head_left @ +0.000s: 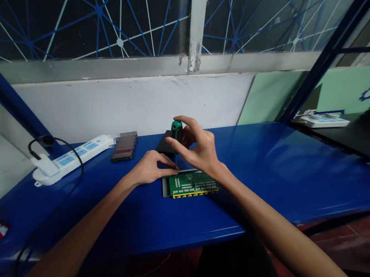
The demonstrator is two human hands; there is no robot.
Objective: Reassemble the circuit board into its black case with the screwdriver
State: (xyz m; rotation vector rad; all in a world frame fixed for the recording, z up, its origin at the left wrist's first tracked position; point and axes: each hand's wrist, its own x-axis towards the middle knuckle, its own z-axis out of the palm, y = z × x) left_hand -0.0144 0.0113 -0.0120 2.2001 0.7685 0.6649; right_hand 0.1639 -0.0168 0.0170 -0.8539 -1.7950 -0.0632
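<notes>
Near the middle of the frame your right hand [201, 152] was closed around the green handle of a screwdriver [176, 131], held upright with its tip on the upper left corner of the green circuit board [193, 184]. Your left hand [148, 169] had its fingertips drawn together beside the shaft; whether they gripped it, I cannot tell. I judge the tip could slip and scratch the board or hit those fingers, if you pressed at an angle. The board lay in a shallow grey tray [165, 188] on the blue table [278, 166]; nothing else showed inside.
</notes>
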